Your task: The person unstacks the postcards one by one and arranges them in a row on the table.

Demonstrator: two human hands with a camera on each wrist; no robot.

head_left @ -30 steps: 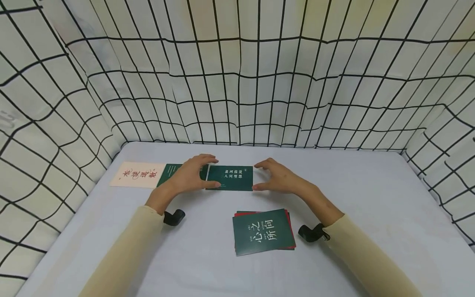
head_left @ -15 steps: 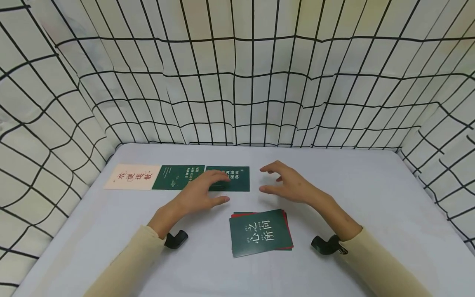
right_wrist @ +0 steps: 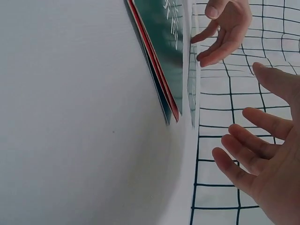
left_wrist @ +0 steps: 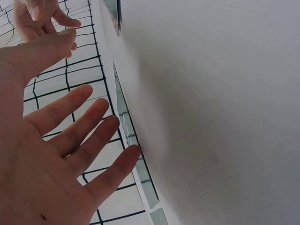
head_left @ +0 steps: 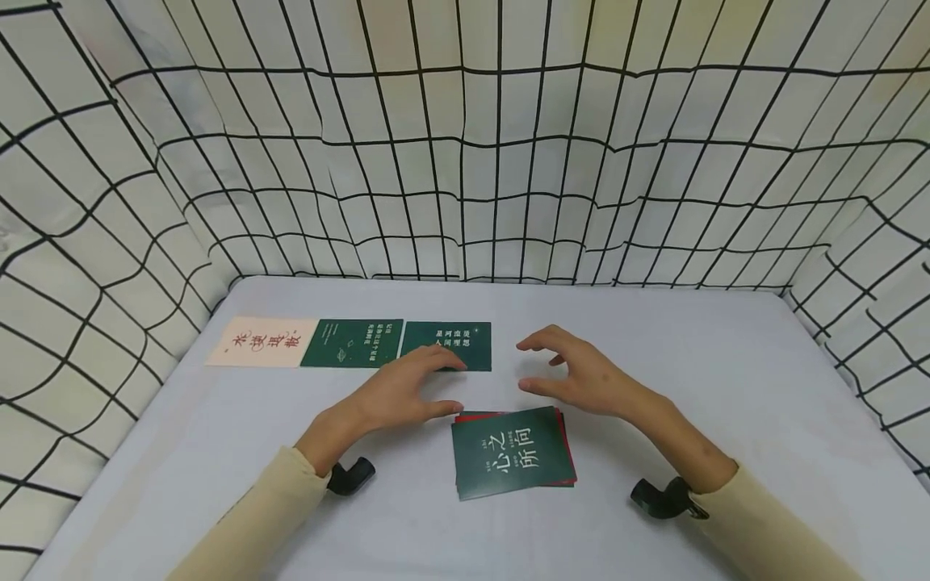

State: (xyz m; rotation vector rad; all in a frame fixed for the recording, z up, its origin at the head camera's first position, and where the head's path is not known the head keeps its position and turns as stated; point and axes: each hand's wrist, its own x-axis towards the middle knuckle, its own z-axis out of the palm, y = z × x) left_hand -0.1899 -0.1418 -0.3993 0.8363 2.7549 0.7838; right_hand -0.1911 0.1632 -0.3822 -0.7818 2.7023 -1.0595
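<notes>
- Two hands, both drawn back from the right-hand green card (head_left: 472, 343) since a second ago; the card lies free in its row (head_left: 341, 357), so its placing looks finished, and the hands appear free for the stack of cards (head_left: 513, 453).
- One left hand (head_left: 403, 391), holding nothing, fingers spread; now nearer the stack, thumb close to its upper left corner, fingertips overlapping the right-hand green card in the head view; contact there cannot be told.
- One right hand (head_left: 584, 378), holding nothing, thumb and fingers parted; right of the row, farther from it than a second ago.
- Three cards in the row, far side of the white table (head_left: 392, 532), left of middle: pink card (head_left: 261, 342) with red characters; middle green card (head_left: 349, 343), white lettering and small line drawing, edge against the pink; right-hand green card, white characters in two lines, thin pale line dividing it from the middle one.
- One stack, on the near side of the row, between the forearms; top card dark green, bold white characters, slightly askew; red and dark edges peeping out beneath, unsquared.
</notes>
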